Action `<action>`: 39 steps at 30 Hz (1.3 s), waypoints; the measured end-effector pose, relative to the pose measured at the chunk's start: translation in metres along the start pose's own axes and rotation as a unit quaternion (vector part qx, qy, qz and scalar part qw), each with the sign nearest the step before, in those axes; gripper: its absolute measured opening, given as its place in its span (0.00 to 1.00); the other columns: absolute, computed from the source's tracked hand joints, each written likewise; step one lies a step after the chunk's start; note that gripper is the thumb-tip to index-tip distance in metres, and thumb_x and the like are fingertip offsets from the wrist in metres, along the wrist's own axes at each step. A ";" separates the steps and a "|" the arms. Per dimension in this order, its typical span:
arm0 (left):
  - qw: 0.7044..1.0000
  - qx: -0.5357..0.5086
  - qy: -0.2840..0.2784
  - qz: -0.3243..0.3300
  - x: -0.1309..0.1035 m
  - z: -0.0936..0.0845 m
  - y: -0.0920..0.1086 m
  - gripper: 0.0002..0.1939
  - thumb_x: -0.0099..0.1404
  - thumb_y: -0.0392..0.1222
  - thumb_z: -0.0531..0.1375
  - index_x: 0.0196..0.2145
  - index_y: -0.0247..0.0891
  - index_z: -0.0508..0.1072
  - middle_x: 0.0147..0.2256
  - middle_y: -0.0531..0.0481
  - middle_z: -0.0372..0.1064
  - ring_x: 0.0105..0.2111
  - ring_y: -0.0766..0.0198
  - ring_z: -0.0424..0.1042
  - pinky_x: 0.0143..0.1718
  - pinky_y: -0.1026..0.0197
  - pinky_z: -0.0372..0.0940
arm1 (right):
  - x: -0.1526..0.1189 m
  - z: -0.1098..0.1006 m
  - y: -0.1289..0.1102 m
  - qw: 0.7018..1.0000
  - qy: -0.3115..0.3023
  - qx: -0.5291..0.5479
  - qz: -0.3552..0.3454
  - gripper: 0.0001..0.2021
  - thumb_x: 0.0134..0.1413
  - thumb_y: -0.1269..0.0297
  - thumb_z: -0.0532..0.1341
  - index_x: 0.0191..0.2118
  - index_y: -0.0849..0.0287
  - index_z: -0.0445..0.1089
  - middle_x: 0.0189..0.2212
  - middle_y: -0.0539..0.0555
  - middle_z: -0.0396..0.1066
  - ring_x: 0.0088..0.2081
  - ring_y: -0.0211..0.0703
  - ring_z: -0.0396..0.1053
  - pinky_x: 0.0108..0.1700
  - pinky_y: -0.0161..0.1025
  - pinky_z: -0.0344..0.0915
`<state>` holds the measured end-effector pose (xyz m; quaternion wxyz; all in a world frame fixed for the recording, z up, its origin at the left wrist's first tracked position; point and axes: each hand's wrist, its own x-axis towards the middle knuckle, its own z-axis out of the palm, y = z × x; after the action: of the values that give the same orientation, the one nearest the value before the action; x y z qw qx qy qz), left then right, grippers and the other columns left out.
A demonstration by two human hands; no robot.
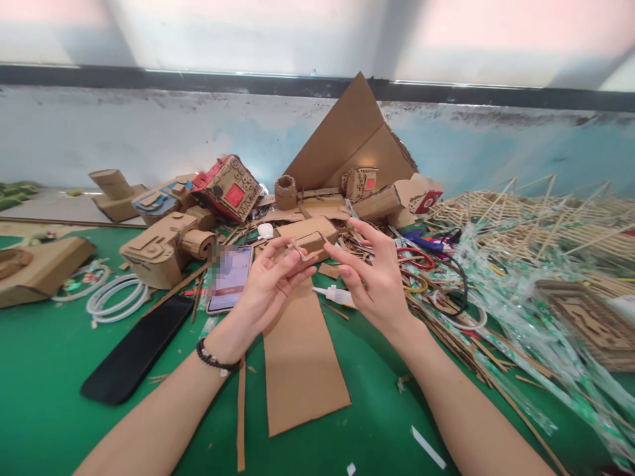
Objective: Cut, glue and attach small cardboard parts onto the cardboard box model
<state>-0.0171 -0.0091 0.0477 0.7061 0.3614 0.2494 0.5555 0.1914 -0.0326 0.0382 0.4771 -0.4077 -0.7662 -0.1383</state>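
My left hand [272,277], with a dark bead bracelet at the wrist, pinches a thin, light cardboard strip [310,254] between thumb and fingertips. Close to the strip's other end is my right hand [374,274]. Its fingers are spread, and I cannot tell whether the index fingertip touches the strip. Just behind the hands sits a small cardboard box [317,228]. Beneath them a flat rectangular cardboard piece [305,370] lies on the green table. A white glue bottle [337,295] lies beside the right fingers.
To the left are a phone [229,279], a black flat tray [139,350], coiled white tubing [118,299] and a cardboard model [161,248]. A red-trimmed cardboard box [231,188] stands behind. Plastic wrap [516,317], stick frames [520,211] and blue-handled scissors [424,240] crowd the right.
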 end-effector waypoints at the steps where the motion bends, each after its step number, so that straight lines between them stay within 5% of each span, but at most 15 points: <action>1: 1.000 -0.002 -0.004 0.001 0.000 0.000 0.000 0.22 0.58 0.37 0.76 0.46 0.41 0.74 0.37 0.53 0.80 0.45 0.54 0.83 0.51 0.53 0.77 | 0.000 0.000 0.001 1.000 0.005 -0.001 0.002 0.17 0.74 0.59 0.55 0.58 0.49 0.77 0.68 0.60 0.60 0.66 0.59 0.63 0.62 0.58 0.68; 10: 1.000 -0.018 -0.014 -0.003 -0.001 0.000 0.001 0.20 0.60 0.37 0.75 0.47 0.41 0.73 0.37 0.53 0.79 0.49 0.50 0.82 0.58 0.46 0.73 | -0.001 0.003 -0.007 0.999 -0.028 0.011 -0.027 0.20 0.75 0.55 0.53 0.64 0.49 0.73 0.69 0.62 0.59 0.66 0.58 0.63 0.64 0.59 0.67; 39: 0.995 -0.007 -0.091 -0.048 -0.003 -0.002 0.005 0.17 0.64 0.36 0.73 0.49 0.40 0.75 0.38 0.53 0.78 0.48 0.50 0.83 0.53 0.50 0.77 | -0.005 0.006 0.003 0.999 -0.022 0.035 0.028 0.21 0.75 0.58 0.55 0.68 0.44 0.68 0.70 0.59 0.58 0.67 0.60 0.61 0.63 0.61 0.67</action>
<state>-0.0221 -0.0115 0.0500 0.7543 0.3932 0.1971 0.4874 0.1910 -0.0300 0.0309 0.4778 -0.4147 -0.7692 -0.0893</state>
